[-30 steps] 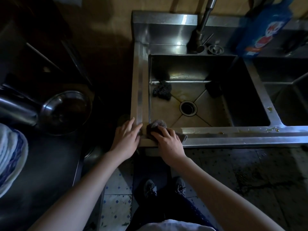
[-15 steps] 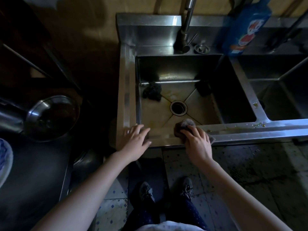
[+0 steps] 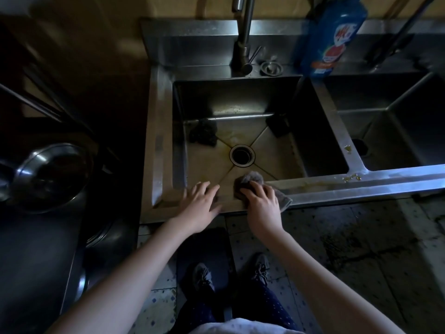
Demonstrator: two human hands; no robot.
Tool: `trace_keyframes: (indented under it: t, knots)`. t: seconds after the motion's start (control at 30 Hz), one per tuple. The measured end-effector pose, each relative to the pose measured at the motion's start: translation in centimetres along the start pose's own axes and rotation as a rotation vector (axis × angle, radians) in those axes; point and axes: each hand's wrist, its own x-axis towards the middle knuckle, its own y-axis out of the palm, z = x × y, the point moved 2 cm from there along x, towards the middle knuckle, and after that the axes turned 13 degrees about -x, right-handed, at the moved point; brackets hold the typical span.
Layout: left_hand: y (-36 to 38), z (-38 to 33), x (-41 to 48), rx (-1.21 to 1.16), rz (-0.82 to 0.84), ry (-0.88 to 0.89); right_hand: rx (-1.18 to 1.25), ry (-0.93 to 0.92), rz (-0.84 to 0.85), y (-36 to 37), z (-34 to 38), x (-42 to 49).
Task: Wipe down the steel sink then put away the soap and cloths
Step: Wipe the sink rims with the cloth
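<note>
Grey cloth (image 3: 250, 180) under right hand (image 3: 262, 203) on steel sink (image 3: 361, 183) rim.

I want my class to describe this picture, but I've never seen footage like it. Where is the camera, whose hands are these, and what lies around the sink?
There is no machine here. The picture comes from a wide-angle camera worn on a person's head, looking down, so you see their own arms and shoes. The left hand rests flat, fingers straight, on the front rim of the steel sink. The right hand holds a grey cloth against that rim. In the basin lie a dark crumpled lump and a dark pad, beyond the drain. Behind stand the tap and a blue bottle. The light is dim, so finer detail is hard to tell.
</note>
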Motion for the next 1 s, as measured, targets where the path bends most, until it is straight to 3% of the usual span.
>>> trace_keyframes:
  t: [0.13,0.27,0.6,0.73,1.0]
  knots:
    - [0.5,-1.3,0.4,-0.004,0.008,-0.013,-0.051,-0.094,-0.009,0.2,-1.3,-0.3]
    - [1.2,-3.0,0.7,-0.044,-0.009,-0.010,-0.081,-0.078,0.009,0.2,-4.3,-0.4]
    - [2.4,-7.0,2.8,0.009,-0.023,0.021,-0.063,0.200,0.025,-1.3,-15.9,-0.3]
    - [3.2,-8.4,3.6,0.021,-0.029,0.032,-0.025,0.264,0.029,-1.4,-16.6,0.3]
    - [5.1,-11.2,5.2,0.010,0.020,0.020,-0.026,0.037,0.007,-0.8,-14.2,0.6]
